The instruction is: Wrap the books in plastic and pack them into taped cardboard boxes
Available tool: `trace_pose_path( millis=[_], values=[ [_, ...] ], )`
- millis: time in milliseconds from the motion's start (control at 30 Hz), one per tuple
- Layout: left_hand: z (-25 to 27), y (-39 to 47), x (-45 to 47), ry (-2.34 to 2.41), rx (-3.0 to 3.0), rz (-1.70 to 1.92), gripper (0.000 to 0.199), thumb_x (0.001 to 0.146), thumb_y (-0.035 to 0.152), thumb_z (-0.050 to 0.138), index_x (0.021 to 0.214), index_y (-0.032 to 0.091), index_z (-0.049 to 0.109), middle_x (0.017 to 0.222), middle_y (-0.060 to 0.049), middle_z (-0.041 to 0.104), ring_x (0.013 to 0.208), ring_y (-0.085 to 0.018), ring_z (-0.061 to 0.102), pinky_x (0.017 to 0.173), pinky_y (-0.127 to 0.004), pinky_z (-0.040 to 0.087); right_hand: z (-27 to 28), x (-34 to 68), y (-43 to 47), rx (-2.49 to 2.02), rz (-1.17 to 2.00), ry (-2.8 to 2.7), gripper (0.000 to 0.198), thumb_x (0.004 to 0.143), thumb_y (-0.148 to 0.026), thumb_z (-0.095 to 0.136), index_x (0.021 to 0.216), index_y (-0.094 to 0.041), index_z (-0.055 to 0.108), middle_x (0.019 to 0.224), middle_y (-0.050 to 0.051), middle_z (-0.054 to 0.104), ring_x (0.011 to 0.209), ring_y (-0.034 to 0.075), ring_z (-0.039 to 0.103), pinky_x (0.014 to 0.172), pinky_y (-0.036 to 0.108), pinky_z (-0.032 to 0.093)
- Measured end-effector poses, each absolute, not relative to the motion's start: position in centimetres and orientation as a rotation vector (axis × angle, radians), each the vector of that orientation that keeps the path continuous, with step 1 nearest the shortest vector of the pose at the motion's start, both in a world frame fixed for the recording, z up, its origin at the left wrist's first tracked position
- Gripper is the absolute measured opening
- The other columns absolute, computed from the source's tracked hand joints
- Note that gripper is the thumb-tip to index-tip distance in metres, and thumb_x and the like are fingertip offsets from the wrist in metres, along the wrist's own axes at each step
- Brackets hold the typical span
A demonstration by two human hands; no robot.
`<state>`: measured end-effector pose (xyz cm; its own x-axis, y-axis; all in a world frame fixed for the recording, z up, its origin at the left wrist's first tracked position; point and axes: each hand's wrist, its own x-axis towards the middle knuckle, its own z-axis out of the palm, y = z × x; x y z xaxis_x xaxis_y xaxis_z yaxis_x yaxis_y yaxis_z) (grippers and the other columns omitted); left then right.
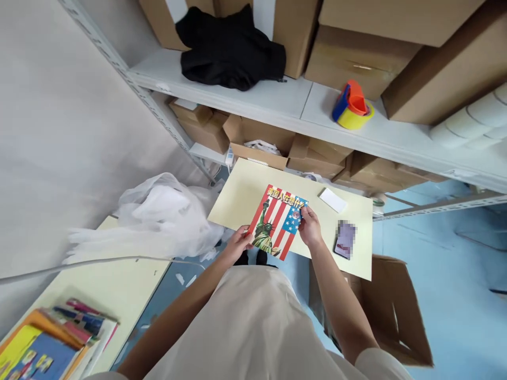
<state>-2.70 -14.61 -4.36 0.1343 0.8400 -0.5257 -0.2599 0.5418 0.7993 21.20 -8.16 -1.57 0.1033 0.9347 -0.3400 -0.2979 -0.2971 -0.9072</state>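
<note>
A thin book with a Statue of Liberty, red and white stripes and yellow Chinese lettering on its cover is held over the front edge of the pale table. My left hand grips its lower left edge, fingers underneath. On the opposite edge, my right hand is closed with the thumb on the cover. To the right on the tabletop lie a small white box and a phone whose screen is blurred out.
Behind the table stands a shelf with cardboard boxes, a black garment and a tape dispenser. White plastic wrap and stacked books lie on the left. An open carton sits at lower right.
</note>
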Motion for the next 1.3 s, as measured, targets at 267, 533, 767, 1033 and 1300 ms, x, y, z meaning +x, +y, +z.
trace_pose_path(
  millis=[267, 533, 767, 1033, 1300],
  values=[
    [-6.1, -12.2, -2.7, 1.178, 0.421, 0.957, 0.056, 0.057, 0.047, 0.083, 0.102, 0.018, 0.064, 0.088, -0.002, 0.066, 0.062, -0.010, 0.060, 0.068, -0.029, 0.053, -1.7, 20.8, -6.2, -1.224, 1.358, -0.524, 0.034, 0.069, -0.051, 0.073, 0.087, -0.025, 0.059, 0.078, -0.003, 0.067, 0.063, 0.012, 0.059, 0.051, 0.021, 0.046],
    [-7.8, -8.6, -4.4, 1.142, 0.434, 0.877, 0.063, 0.062, 0.045, 0.082, 0.117, 0.019, 0.066, 0.087, -0.001, 0.066, 0.060, -0.007, 0.054, 0.066, -0.027, 0.050, -2.0, 20.3, -5.2, -1.384, 1.292, -0.606, 0.057, 0.077, -0.059, 0.058, 0.127, -0.032, 0.051, 0.096, 0.000, 0.067, 0.070, 0.015, 0.062, 0.053, 0.025, 0.047],
    [-6.1, -6.2, -5.6, 0.861, 0.364, 0.612, 0.055, 0.065, 0.036, 0.083, 0.115, 0.020, 0.068, 0.095, -0.006, 0.071, 0.073, -0.013, 0.061, 0.068, -0.027, 0.049, 0.2, 22.4, -4.3, -1.336, 1.179, -0.974, 0.046, 0.076, -0.052, 0.061, 0.115, -0.028, 0.064, 0.108, 0.005, 0.064, 0.101, 0.025, 0.060, 0.082, 0.036, 0.049],
    [-3.1, -6.5, -2.5, 0.687, 0.516, 0.437, 0.042, 0.072, 0.045, 0.073, 0.106, 0.021, 0.072, 0.105, -0.009, 0.072, 0.097, -0.024, 0.065, 0.084, -0.034, 0.049, 2.3, 23.9, -1.2, -1.384, 1.092, -1.255, 0.055, 0.068, -0.076, 0.058, 0.065, -0.021, 0.059, 0.073, 0.003, 0.061, 0.067, 0.017, 0.055, 0.061, 0.030, 0.045],
    [0.0, -7.2, -2.3, 0.757, 0.749, 0.734, 0.088, 0.064, 0.079, 0.060, 0.128, 0.018, 0.054, 0.124, -0.017, 0.062, 0.106, -0.031, 0.063, 0.091, -0.044, 0.049, 3.5, 24.1, 0.2, -1.593, 1.092, -1.134, 0.052, 0.063, -0.071, 0.065, 0.067, -0.020, 0.058, 0.057, 0.000, 0.060, 0.051, 0.014, 0.051, 0.048, 0.026, 0.039]
  ],
)
